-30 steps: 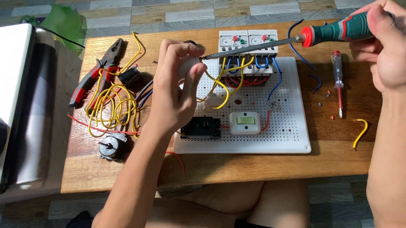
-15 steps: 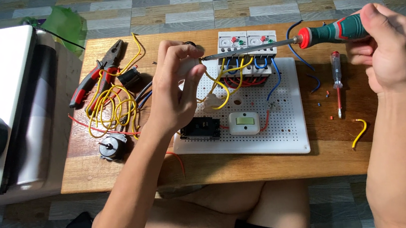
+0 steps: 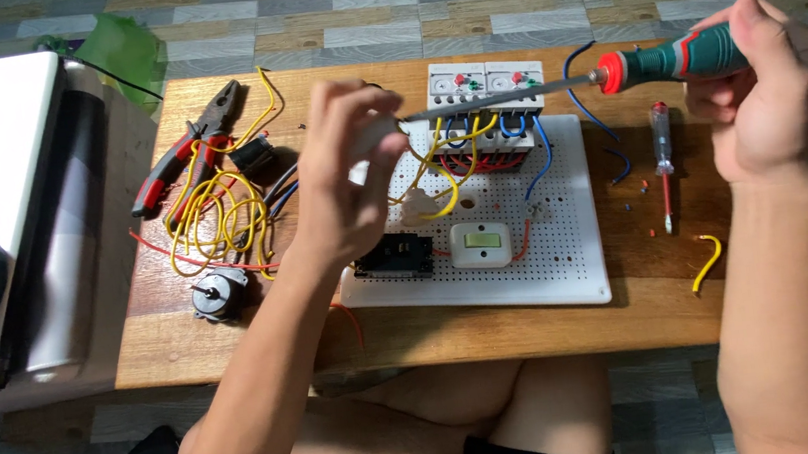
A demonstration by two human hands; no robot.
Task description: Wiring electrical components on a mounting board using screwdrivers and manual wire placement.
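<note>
The right hand [image 3: 760, 94], at the upper right of the frame, is clenched around the green and red handle of a long screwdriver [image 3: 550, 91]. The tool's long axis runs almost level across the upper middle of the picture, from the handle at the right to the tip at the left, with only a slight downward slope toward the tip. That tip ends at the left hand [image 3: 344, 178], which sits left of centre with its fingers curled; it appears to pinch a small part at the tip, but what it grasps cannot be told. So the left hand is the nearer one to the working end, while the right hand is well apart from it, out at the handle.

The shaft passes above two white breakers [image 3: 484, 80] at the upper edge of a white perforated board [image 3: 569, 270], which lies on a wooden table [image 3: 415, 331]. A smaller red screwdriver [image 3: 664, 165] lies right of the board, pliers [image 3: 185, 145] and yellow wires [image 3: 212, 212] lie left of it.
</note>
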